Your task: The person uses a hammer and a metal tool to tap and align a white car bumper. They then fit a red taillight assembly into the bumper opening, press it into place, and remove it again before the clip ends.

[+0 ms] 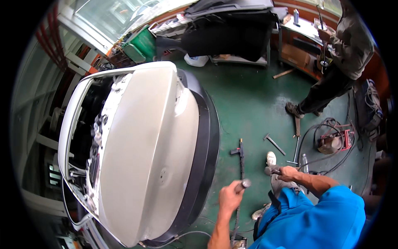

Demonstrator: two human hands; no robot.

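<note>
My left hand (229, 199) is closed around a short, thick metal cylinder (245, 184), whose round end points up and to the right. It is apart from the car body, near its dark lower bumper (207, 120). My right hand (287, 174) is wrapped round a grey, blunt-ended thing (272, 169) in front of my legs; its kind is unclear. To my left stands the pale beige car body (132, 149). A black gun-shaped tool (237, 152) with a dark cable lies on the floor ahead of me.
A hammer (275, 145) and a T-handled rod (295, 154) lie on the green floor (253, 99). Right of them are a clear bottle (305, 162) and a red-framed machine (338, 140) with looped cables. A co-worker (348, 50) holds a long metal rod. A green bin (141, 45) stands far left.
</note>
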